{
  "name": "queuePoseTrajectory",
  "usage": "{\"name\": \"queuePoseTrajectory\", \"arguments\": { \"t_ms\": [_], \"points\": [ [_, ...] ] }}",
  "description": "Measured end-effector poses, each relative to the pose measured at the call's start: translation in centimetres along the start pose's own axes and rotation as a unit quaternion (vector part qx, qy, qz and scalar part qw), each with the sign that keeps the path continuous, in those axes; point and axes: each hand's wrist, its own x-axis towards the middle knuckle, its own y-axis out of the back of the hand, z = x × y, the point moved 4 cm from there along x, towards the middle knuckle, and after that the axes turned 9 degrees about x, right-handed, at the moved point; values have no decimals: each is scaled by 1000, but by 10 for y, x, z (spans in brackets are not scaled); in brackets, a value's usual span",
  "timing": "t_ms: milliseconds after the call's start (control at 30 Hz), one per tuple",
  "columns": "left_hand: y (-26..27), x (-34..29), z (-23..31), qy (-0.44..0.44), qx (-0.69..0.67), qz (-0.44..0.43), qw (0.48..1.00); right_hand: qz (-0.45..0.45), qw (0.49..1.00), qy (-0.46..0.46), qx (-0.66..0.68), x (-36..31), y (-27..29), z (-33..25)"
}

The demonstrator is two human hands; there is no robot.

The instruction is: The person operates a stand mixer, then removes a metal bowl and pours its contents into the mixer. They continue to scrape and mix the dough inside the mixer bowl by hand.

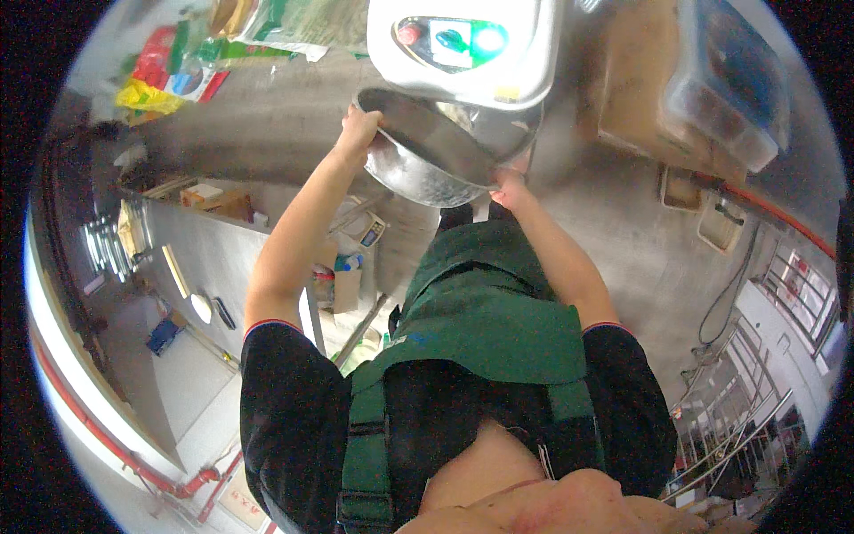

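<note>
A large silver metal mixing bowl [420,174] is held up between my two hands, in front of a white machine. The rim slopes, higher at the left, and the grey inside shows. My left hand [360,131] is closed on the rim at the bowl's left side. At the lower right of the rim my right hand [509,189] grips it, its fingers partly hidden. The white machine [534,67] has a rounded body and a panel with a red button, a green light and a bright glare. Shiny metal shows under it behind the bowl; its kind is unclear.
Coloured plastic bags [173,76] lie at the far left. On the right stand a cardboard box [636,80] and a clear plastic bin [725,89]. A grey worktop [213,245] with a pale-handled tool is at my left. Metal racks [738,392] stand at the lower right.
</note>
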Motion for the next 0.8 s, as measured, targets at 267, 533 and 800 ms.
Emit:
{"name": "queuePoseTrajectory", "arguments": {
  "t_ms": [267, 533, 800],
  "points": [
    [26, -100, -10, -109, -70, 23, 991, 15, 982, 99, -162, -95, -60, 11],
    [43, -135, -48, -118, -157, 61, 979, -12, 969, 86, -230, -72, -46, 32],
    [44, -141, -59, -116, -160, 83, 977, -1, 952, 107, -286, -83, -47, 23]
  ]
}}
